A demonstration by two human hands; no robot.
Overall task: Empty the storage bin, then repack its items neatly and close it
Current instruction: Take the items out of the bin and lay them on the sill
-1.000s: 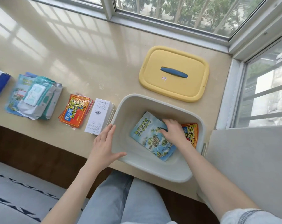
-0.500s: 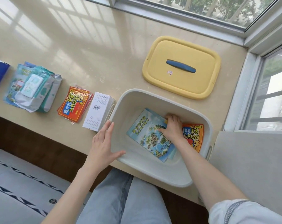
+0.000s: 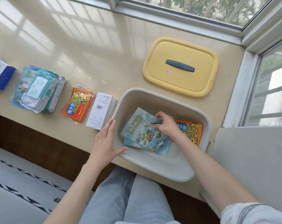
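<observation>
The grey storage bin [image 3: 154, 165] stands open at the sill's near edge. Inside lie blue map-print packets [image 3: 143, 135] and an orange packet [image 3: 191, 132] at the right. My right hand [image 3: 167, 124] reaches into the bin and pinches the upper right edge of the top blue packet. My left hand [image 3: 107, 141] rests flat on the bin's left rim, fingers apart, thumb over the edge. The yellow lid [image 3: 180, 67] with a blue handle lies flat behind the bin.
Left of the bin on the beige sill [image 3: 88, 46] lie a white box [image 3: 100, 113], orange packets [image 3: 77, 105], a stack of wipes packs [image 3: 39, 91] and a blue-white box [image 3: 1, 75]. Window frames [image 3: 243, 88] close the right and far sides. My knees are below.
My right hand's fingers have curled onto the top blue packet's edge, lifting it slightly off the one beneath. The left hand stays on the rim.
</observation>
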